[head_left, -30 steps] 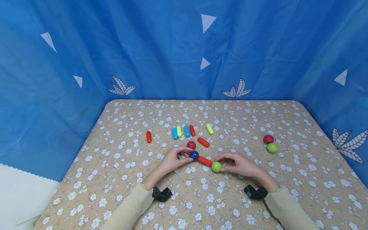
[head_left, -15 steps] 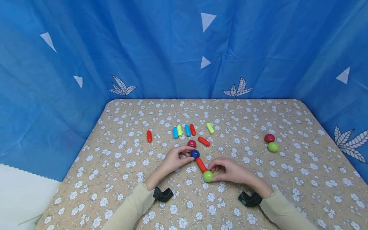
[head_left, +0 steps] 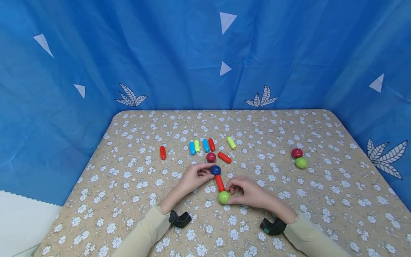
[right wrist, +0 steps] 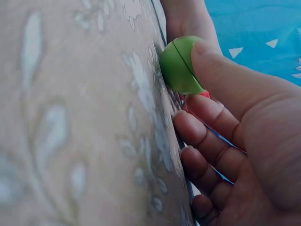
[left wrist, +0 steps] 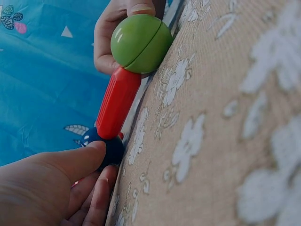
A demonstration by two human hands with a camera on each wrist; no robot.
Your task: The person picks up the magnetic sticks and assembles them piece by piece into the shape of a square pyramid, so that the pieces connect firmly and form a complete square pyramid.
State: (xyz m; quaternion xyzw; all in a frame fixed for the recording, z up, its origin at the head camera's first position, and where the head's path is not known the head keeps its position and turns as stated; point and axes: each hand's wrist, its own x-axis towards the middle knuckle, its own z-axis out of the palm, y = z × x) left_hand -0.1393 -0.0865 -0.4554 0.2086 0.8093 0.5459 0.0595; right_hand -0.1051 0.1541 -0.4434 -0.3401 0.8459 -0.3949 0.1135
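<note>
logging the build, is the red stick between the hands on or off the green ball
On: in the left wrist view, the red stick meets the green ball with no gap showing.

Head view: we saw bright, even light, soft sheen on blue curtain (head_left: 199, 43), only faint shadows on flowered cloth (head_left: 266, 153). Left wrist view looked dimmer; we caught small white glints on green ball (left wrist: 141, 43), while nearest cloth at right blurred. Right wrist view ran dim and hazy; we found close cloth at left out of focus, far curtain perhaps slightly soft too.
</note>
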